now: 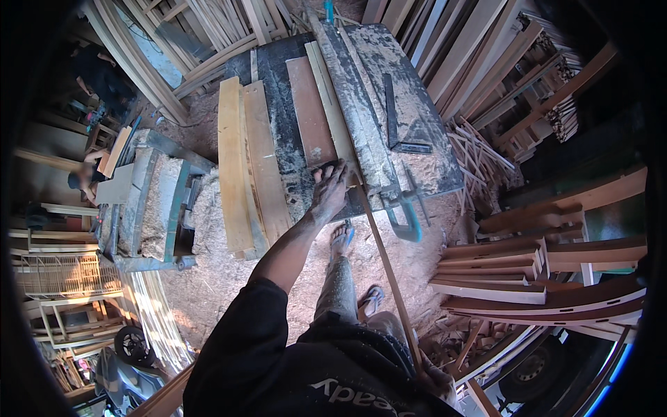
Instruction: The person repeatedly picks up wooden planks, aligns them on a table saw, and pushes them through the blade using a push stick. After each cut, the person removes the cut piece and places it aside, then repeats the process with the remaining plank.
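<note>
Fingers (332,174) of left hand (329,192) spread flat, pressing reddish board (311,111) on saw table (410,104) | right hand (436,379) closed round long thin strip (389,274) (low at hip) | risk: fingertips beside cut line, board may kick or strip snag.

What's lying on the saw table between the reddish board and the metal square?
In the head view, a pale wood strip and a sawdust-covered stretch of table lie between reddish board and square.

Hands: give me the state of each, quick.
Left hand: open, pressing flat on the board on the saw table.
Right hand: closed on the thin strip.
</note>
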`<state>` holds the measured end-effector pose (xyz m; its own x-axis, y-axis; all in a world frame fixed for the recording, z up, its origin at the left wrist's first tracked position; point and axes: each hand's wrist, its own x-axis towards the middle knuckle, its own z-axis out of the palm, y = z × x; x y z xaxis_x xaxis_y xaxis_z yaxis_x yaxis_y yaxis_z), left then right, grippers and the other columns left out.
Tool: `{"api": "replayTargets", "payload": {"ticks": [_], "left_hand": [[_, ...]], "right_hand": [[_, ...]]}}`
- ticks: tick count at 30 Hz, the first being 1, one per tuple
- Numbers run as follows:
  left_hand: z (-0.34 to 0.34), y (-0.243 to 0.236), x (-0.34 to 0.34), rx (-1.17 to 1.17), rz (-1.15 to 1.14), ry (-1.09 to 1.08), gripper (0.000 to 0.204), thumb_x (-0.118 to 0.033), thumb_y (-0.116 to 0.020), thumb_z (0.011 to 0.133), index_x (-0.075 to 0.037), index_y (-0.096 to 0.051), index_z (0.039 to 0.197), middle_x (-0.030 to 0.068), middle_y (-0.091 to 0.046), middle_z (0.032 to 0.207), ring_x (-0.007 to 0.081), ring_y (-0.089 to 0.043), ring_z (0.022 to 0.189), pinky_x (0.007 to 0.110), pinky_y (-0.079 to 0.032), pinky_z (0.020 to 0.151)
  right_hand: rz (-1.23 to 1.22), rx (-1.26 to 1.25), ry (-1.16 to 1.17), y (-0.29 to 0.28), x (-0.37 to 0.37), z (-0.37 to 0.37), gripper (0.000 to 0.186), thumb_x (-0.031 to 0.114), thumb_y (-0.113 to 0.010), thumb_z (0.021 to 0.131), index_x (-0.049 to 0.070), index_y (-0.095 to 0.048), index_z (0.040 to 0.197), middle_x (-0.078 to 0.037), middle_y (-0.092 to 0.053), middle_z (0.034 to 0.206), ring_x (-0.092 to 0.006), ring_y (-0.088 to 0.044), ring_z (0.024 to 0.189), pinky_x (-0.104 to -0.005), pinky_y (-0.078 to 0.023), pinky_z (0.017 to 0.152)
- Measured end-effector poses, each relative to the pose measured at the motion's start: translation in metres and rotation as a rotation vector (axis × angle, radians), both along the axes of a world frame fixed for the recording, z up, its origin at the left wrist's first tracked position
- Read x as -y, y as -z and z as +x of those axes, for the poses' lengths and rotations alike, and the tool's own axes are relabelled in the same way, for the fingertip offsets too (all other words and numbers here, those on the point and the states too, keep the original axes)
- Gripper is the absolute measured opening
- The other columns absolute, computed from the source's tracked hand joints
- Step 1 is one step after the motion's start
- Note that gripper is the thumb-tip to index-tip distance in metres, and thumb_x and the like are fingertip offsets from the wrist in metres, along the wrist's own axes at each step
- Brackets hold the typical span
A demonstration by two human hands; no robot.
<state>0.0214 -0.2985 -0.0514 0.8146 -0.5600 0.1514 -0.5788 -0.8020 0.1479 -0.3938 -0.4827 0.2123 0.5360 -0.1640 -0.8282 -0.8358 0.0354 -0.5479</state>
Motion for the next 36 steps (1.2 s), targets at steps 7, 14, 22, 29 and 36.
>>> {"api": "replayTargets", "payload": {"ticks": [7,14,22,29,36], "left_hand": [[0.009,0.003,-0.001,-0.035,-0.011,-0.023,0.077,-0.013,-0.077,0.07,-0.001,-0.048,0.139,0.0127,-0.043,0.148,0.027,-0.044,0.122,0.048,-0.03,0.102],[0.022,0.002,-0.004,-0.148,0.015,-0.014,0.069,-0.014,-0.071,0.079,-0.002,-0.045,0.141,0.0121,-0.037,0.153,0.028,-0.04,0.128,0.048,-0.027,0.104],[-0.08,-0.057,0.033,-0.951,-0.81,-0.518,0.065,-0.054,-0.044,0.1,0.002,-0.046,0.133,0.0183,-0.06,0.118,0.025,-0.064,0.095,0.042,-0.057,0.068],[-0.16,-0.064,0.091,-1.212,-1.257,-0.782,0.045,-0.034,-0.049,0.103,-0.017,-0.032,0.141,0.0073,-0.06,0.093,0.0141,-0.055,0.045,0.032,-0.049,0.038],[-0.16,-0.071,0.092,-1.28,-1.266,-0.86,0.049,-0.027,-0.047,0.104,-0.025,-0.026,0.149,0.0029,-0.051,0.082,0.0111,-0.046,0.041,0.03,-0.042,0.035]], "right_hand": [[-0.222,-0.049,-0.16,-0.036,-0.011,0.042,0.042,0.008,-0.051,0.1,0.009,-0.052,0.143,-0.008,-0.069,0.104,-0.0095,-0.062,0.082,-0.0246,-0.049,0.075],[-0.309,-0.008,-0.227,-0.036,-0.023,0.066,0.042,0.007,-0.049,0.1,0.008,-0.051,0.142,-0.014,-0.069,0.104,-0.0144,-0.064,0.084,-0.0272,-0.05,0.078],[-0.322,0.117,-0.214,-0.02,-0.021,0.059,0.044,0.004,-0.049,0.099,0.006,-0.049,0.143,-0.019,-0.066,0.119,-0.0161,-0.063,0.101,-0.0278,-0.047,0.088],[-0.292,0.19,-0.201,-0.012,-0.02,0.052,0.046,0.001,-0.05,0.098,0.001,-0.046,0.144,-0.021,-0.066,0.121,-0.0138,-0.062,0.11,-0.0265,-0.046,0.092],[-0.301,0.217,-0.21,-0.008,-0.016,0.052,0.044,0.002,-0.05,0.099,0.001,-0.047,0.143,-0.023,-0.065,0.123,-0.016,-0.062,0.112,-0.0271,-0.046,0.093]]}}
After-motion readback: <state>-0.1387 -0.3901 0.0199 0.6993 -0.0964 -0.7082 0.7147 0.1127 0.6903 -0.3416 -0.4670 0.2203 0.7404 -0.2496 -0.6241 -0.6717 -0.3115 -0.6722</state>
